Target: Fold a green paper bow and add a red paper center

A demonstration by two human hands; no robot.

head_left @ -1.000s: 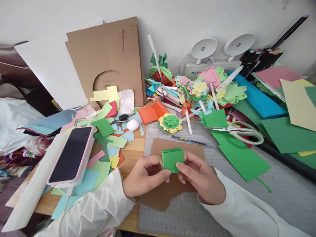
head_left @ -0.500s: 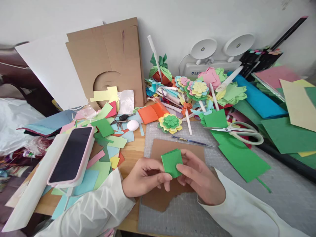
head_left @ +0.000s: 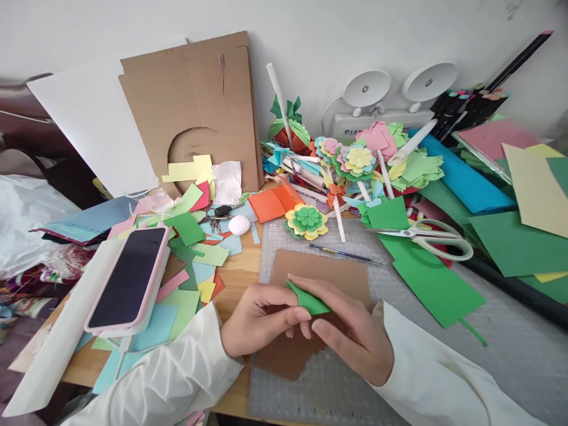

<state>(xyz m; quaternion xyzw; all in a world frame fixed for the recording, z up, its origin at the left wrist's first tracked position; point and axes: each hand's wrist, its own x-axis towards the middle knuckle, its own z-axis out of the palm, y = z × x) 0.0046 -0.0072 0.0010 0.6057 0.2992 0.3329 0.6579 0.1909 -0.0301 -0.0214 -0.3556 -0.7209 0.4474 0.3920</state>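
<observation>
A small folded piece of green paper (head_left: 312, 300) is between my hands, above a brown cardboard piece (head_left: 322, 269). My left hand (head_left: 264, 316) is closed on its left and lower corner, the thumb lying on top. Stretched along the paper's upper edge are the fingers of my right hand (head_left: 350, 331), covering part of it; the right thumb stands apart, just below the paper. Beyond the cardboard lie a pen (head_left: 346, 254) and a layered green and yellow paper flower (head_left: 307, 220).
Scissors (head_left: 426, 235) rest on green paper strips (head_left: 437, 287) at the right, on the grey cutting mat (head_left: 355, 393). A phone (head_left: 128, 281) and paper scraps (head_left: 208, 254) lie left. Behind are paper flowers on sticks (head_left: 357, 160) and upright cardboard (head_left: 190, 89).
The green paper has gone from a raised square to a flatter, slanted shape. My right hand has let go of its pinch and laid its fingers over the upper edge. My left hand has barely moved.
</observation>
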